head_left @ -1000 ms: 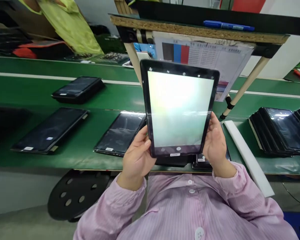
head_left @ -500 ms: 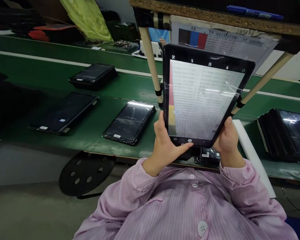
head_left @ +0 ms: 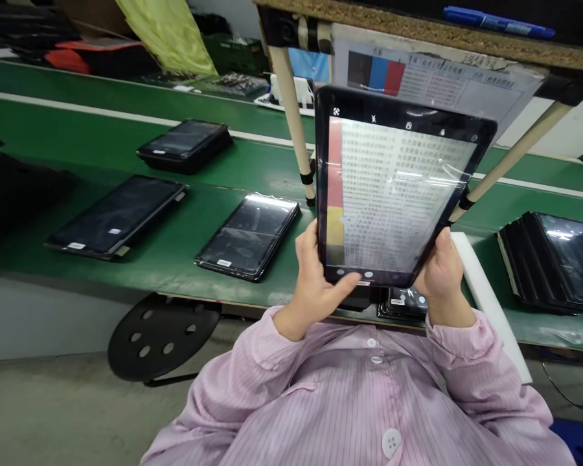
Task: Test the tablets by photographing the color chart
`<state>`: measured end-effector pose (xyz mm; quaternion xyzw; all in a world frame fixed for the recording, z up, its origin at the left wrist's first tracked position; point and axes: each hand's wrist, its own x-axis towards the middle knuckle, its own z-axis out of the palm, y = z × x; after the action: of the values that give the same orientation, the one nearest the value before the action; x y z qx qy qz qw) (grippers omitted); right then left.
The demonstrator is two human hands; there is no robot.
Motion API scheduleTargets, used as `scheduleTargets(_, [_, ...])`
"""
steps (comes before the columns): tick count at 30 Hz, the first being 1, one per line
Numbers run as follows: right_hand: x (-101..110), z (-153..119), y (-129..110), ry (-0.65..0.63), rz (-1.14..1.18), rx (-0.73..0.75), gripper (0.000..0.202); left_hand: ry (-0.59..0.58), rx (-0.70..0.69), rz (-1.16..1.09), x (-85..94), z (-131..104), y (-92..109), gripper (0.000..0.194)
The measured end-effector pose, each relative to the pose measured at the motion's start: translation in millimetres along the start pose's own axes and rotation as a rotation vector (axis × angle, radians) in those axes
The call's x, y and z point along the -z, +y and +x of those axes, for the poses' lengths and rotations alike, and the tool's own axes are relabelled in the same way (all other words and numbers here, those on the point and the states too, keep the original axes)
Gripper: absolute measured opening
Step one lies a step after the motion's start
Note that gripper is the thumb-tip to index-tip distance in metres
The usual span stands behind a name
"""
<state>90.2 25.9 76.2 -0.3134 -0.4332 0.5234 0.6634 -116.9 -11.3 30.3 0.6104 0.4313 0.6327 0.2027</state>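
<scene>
A black tablet (head_left: 393,194) is held up, tilted, in front of a printed chart (head_left: 418,74). Its lit screen shows rows of printed text with red and yellow blocks down the left side, like a camera view. My left hand (head_left: 315,285) grips the tablet's lower left edge, the thumb lying near the bottom buttons. At the lower right edge, my right hand (head_left: 441,268) is closed round the frame, its fingers hidden behind. Below the tablet, partly covered, another device with a white label (head_left: 402,303) lies at the bench's front edge.
On the green bench (head_left: 252,298) lie a tablet (head_left: 247,236), another tablet (head_left: 119,217) and a small tablet stack (head_left: 184,145). Leaning tablets (head_left: 554,259) stand right, beside a white foam strip (head_left: 490,304). A wooden shelf (head_left: 408,26) on poles carries a blue pen (head_left: 498,21). A black stool (head_left: 165,340) stands below.
The text on the tablet's screen has turned from blurred to sharper. My left thumb has moved left, away from the middle bottom button. Both hands keep hold of the tablet.
</scene>
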Motion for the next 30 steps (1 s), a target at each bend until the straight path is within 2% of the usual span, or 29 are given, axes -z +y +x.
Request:
scheduleTargets(3, [0.4, -7.0, -5.7, -0.032, -0.118, 0.032, 0.062, 0.012, 0.236, -0.470, 7.5, 3.8, 1.5, 0.061])
scheduleTargets(5, [0.1, -10.6, -15.7, -0.099, -0.241, 0.133, 0.061, 0.036, 0.404, -0.643, 10.9, 4.4, 4.7, 0.051])
scheduleTargets(9, [-1.9, -8.3, -45.0, -0.218, -0.567, 0.387, 0.077, 0.063, 0.589, -0.744, 12.2, 0.3, 10.5, 0.056])
scheduleTargets(13, [-1.2, 0.1, -61.7, -0.245, -0.795, 0.421, 0.085, 0.077, 0.654, -0.753, 10.7, -6.0, 11.1, 0.057])
scheduleTargets(17, [4.8, 3.7, -53.0, -0.249, -0.892, 0.417, 0.080, 0.091, 0.699, -0.727, 10.9, -12.6, 9.9, 0.061])
scheduleTargets(22, [22.1, 6.1, -34.3, -0.335, -0.860, 0.303, 0.084, 0.100, 0.831, -0.708, 22.0, -10.4, 17.2, 0.061])
scheduleTargets(24, [36.8, 5.6, -30.3, -0.262, -0.851, 0.245, 0.085, 0.068, 0.921, -0.694, 30.2, -3.6, 18.5, 0.059])
scheduleTargets(26, [58.0, 3.4, -28.0, -0.117, -0.904, 0.161, 0.083, 0.048, 1.007, -0.668, 37.7, 4.9, 14.0, 0.059])
scheduleTargets(28, [84.2, -0.7, -26.3, 0.015, -1.018, 0.057, 0.080, 0.056, 1.081, -0.616, 42.5, 13.3, 2.7, 0.060])
scheduleTargets(30, [112.1, -7.4, -24.1, 0.091, -1.154, -0.067, 0.079, 0.080, 1.142, -0.539, 44.6, 19.5, -12.7, 0.060])
